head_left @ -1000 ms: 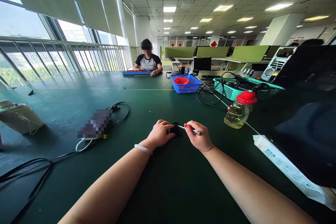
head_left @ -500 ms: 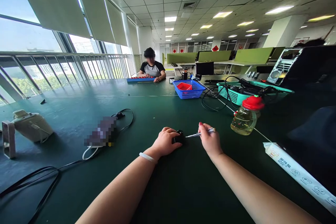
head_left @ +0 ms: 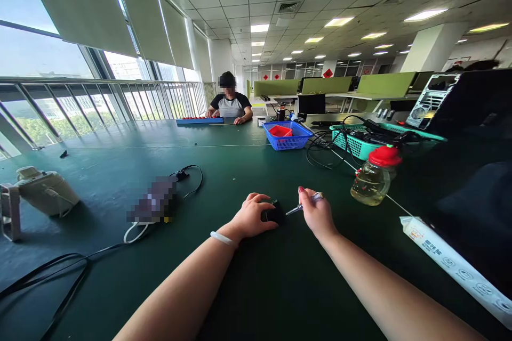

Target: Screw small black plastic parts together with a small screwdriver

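Since half a second ago the right hand (head_left: pixel 319 217) has tipped its tool (head_left: pixel 305 203) more steeply, so the thin tip now sits lower, at the right edge of the black part (head_left: pixel 274 214). At the far end, the blue tray (head_left: pixel 199 121) has slid left in front of the co-worker (head_left: pixel 231 102).

The left hand (head_left: pixel 253 217) lies on the green table (head_left: pixel 280 287) with its fingers curled over the part, clasping it from the left; a white band (head_left: pixel 221 238) circles that wrist. The part rests on the table between the two hands, near the middle of the view. The right hand pinches the tool between thumb and forefinger, its other fingers folded in, with the silver handle pointing far and right.

Right of the hands stands a bottle (head_left: pixel 374 177) of yellowish liquid with a red cap. Beyond it are a teal basket (head_left: pixel 347 140) of cables and a blue basket (head_left: pixel 286 141) with a red tray (head_left: pixel 280 130) inside. A white packet (head_left: pixel 451 265) lies near the right edge beside a dark bag (head_left: pixel 476 213). To the left lie a blurred item (head_left: pixel 154 202) with a looped cord and, further left, a white device (head_left: pixel 45 192). Black cables (head_left: pixel 44 272) trail across the near left.
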`<state>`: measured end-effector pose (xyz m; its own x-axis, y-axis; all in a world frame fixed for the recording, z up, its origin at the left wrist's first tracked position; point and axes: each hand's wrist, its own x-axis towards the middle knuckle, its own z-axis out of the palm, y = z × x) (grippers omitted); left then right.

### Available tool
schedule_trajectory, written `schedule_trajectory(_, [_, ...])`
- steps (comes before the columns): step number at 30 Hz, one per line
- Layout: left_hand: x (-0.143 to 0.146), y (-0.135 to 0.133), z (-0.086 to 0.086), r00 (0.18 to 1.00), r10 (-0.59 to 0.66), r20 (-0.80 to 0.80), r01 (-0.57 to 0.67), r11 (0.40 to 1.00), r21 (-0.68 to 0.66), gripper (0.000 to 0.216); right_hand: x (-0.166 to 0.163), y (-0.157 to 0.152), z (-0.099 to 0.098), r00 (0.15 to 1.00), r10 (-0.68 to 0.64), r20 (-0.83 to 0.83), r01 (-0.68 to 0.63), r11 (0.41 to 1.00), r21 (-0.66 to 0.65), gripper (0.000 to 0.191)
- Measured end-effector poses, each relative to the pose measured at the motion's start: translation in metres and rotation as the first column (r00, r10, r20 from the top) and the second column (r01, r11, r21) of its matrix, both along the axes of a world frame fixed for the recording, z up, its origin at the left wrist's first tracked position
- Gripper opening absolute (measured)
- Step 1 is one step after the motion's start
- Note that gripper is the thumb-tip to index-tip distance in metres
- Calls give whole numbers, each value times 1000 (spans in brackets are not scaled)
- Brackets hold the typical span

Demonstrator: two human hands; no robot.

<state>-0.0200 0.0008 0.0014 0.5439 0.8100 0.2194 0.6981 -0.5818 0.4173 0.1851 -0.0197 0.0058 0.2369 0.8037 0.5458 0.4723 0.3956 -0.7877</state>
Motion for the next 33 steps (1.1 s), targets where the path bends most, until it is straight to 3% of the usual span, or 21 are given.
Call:
schedule_trajectory(6, [1, -1, 0, 999, 20, -28, -20, 1000, 6, 48, -3, -3, 3, 998, 54, 21, -54, 998, -11, 65])
schedule_trajectory(13, [0, 2, -3, 999, 6, -35, -5, 1000, 30, 45, 1, 6, 5, 996, 87, 11, -85, 987, -134, 67])
schedule_trajectory(24, [0, 1, -2, 999, -31, -43, 34, 996, 85, 39, -25, -17, 13, 919, 130, 372, -126, 991, -35, 46])
schedule_trajectory(33, [1, 0, 0, 998, -19, -62, 24, 997, 78, 37, -12, -6, 12, 977, 65, 205, -57, 997, -48, 60])
